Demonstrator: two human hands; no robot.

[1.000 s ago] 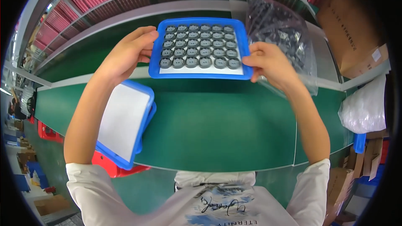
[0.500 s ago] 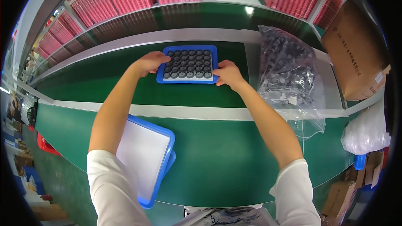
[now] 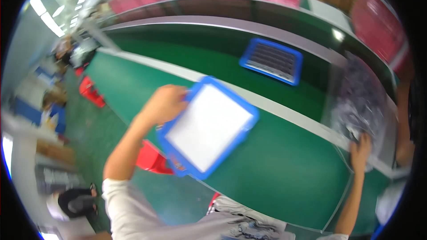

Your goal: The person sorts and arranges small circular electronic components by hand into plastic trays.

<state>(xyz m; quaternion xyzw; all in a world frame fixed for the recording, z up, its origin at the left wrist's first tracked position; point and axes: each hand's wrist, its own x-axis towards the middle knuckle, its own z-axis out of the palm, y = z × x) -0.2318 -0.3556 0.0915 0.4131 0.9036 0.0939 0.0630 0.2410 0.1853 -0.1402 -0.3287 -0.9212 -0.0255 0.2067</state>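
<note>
The green table [image 3: 284, 164] had a raised shelf [image 3: 191, 49] along its back; on that shelf lay a filled blue tray [image 3: 297, 70] and a clear bag [image 3: 360, 93]; a white-lined blue tray [image 3: 234, 95] overlapped the table, contact unclear.

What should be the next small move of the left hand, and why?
Probably the left hand should bring the white-lined blue tray further onto the green bench: its fingers are at the tray's left rim, and the tray's near corner seems to stick out past the bench's front edge. The right hand is over at the clear bag.
</note>
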